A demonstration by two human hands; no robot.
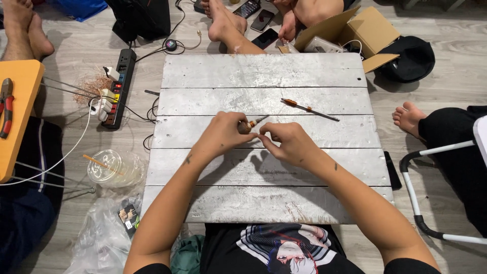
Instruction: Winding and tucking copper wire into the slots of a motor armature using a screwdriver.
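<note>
holding: head view, left hand point(225, 133) pinches a short stub wound with copper wire point(248, 125), thin grey lead poking out toward the upper right
right hand point(286, 143): fingertips nipped together just beside the stub, whether they grasp anything cannot be told
board: whitewashed wooden planks point(264, 203), scuffed, worn grain
farther plank: slim metal rod with orange winding point(309, 108), well apart from the hands
floor left: black power strip point(120, 86), clear plastic cup point(107, 167), tangle of copper wire point(91, 86)
</note>
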